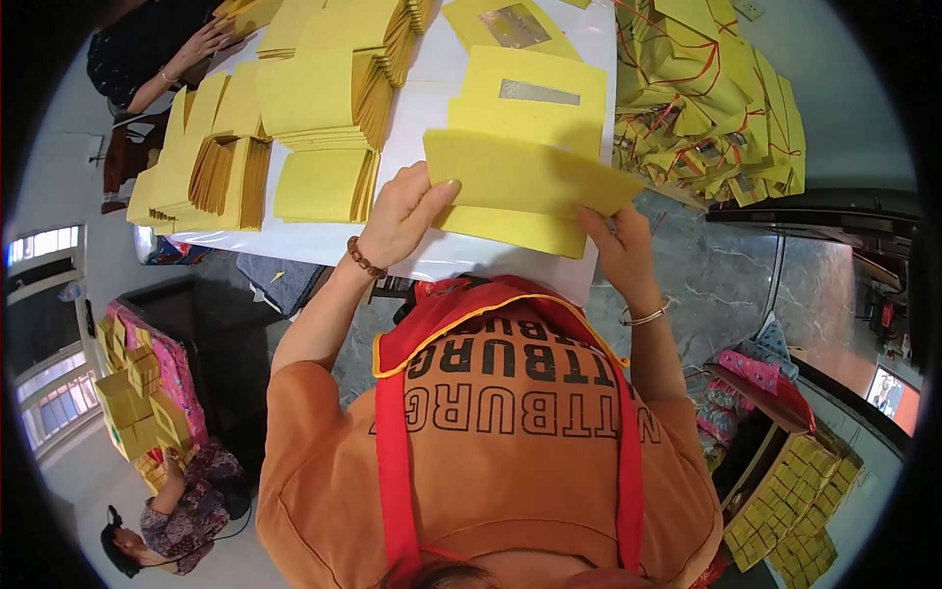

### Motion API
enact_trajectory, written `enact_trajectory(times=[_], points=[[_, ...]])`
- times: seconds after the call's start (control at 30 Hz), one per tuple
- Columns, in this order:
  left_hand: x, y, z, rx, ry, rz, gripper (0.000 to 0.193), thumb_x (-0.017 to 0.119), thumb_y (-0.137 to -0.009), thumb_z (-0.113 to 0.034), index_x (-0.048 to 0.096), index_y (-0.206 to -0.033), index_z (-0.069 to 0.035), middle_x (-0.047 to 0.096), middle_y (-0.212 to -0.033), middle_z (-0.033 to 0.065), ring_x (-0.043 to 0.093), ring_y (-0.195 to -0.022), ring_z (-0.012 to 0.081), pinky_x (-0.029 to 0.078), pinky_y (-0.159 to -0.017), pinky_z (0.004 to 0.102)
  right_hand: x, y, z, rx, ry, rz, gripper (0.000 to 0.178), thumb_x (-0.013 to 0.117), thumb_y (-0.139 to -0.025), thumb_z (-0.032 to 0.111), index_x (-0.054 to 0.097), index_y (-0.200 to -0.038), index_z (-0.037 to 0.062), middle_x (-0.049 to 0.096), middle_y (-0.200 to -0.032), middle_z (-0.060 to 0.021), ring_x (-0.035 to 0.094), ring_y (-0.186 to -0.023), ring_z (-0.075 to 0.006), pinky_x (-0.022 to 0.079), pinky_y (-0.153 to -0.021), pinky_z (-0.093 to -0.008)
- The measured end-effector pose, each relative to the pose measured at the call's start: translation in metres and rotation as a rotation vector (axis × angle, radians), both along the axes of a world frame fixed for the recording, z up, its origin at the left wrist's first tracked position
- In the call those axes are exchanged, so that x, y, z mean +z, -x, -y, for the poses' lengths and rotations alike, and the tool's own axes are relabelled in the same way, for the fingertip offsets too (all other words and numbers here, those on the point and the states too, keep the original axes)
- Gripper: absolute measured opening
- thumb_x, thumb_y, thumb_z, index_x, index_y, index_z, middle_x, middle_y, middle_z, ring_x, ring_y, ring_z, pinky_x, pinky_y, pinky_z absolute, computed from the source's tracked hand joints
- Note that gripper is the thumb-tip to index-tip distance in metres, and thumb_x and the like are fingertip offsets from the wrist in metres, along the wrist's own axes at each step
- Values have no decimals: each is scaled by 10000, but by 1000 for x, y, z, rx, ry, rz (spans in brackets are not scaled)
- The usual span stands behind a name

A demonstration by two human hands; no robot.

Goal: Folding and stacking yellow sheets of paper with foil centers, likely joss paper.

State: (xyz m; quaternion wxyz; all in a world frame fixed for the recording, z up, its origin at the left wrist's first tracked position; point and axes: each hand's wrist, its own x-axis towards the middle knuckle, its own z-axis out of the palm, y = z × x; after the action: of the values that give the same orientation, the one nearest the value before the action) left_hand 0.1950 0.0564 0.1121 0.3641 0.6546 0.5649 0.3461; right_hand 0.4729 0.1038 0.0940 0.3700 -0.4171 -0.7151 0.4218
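Note:
A folded yellow paper sheet is held between my two hands at the near edge of the white-covered table. My left hand grips its left end, the thumb lying on top. At the right end, my right hand pinches the sheet's lower corner, with some fingers hidden beneath. The upper flap stands raised over another yellow layer; I cannot tell whether both are one piece. Just beyond lies a yellow sheet with a silver foil patch, and farther back another foil-patched yellow sheet.
Stacks of folded yellow paper fill the table's left side. Another person's hand touches paper at the far left. Bundles tied with red string are piled at right. A second person works at lower left; yellow packs stand lower right.

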Motion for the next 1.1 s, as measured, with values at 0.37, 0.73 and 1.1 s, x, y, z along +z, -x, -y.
enact_trajectory(times=[0.37, 0.73, 1.1], points=[[-18, -14, -27, 262, 140, 338, 242, 517, -928, -211, 567, -1011, 11, 575, -676, 7, 454, -584, 41, 375, -513, 219, 9, 29, -5, -274, 187, -315, 257, 618, -839, 98, 563, -1073, 6, 580, -720, -21, 486, -612, -56, 403, -551, -218], [-15, -18, -37, 301, 258, 391, 164, 530, -919, -182, 502, -950, -24, 521, -562, -27, 361, -456, 10, 265, -404, 208, 7, 26, -15, -302, 262, -126, 294, 615, -829, 69, 570, -1115, 16, 510, -699, 19, 460, -615, -46, 400, -545, -206], [-11, -19, -43, 323, 245, 379, 304, 571, -890, -201, 455, -1105, -20, 603, -597, 43, 482, -472, 52, 337, -415, 240, 3, 32, -18, -350, 247, -150, 283, 606, -828, 55, 576, -1105, 9, 481, -689, 26, 432, -614, -47, 385, -538, -209]])
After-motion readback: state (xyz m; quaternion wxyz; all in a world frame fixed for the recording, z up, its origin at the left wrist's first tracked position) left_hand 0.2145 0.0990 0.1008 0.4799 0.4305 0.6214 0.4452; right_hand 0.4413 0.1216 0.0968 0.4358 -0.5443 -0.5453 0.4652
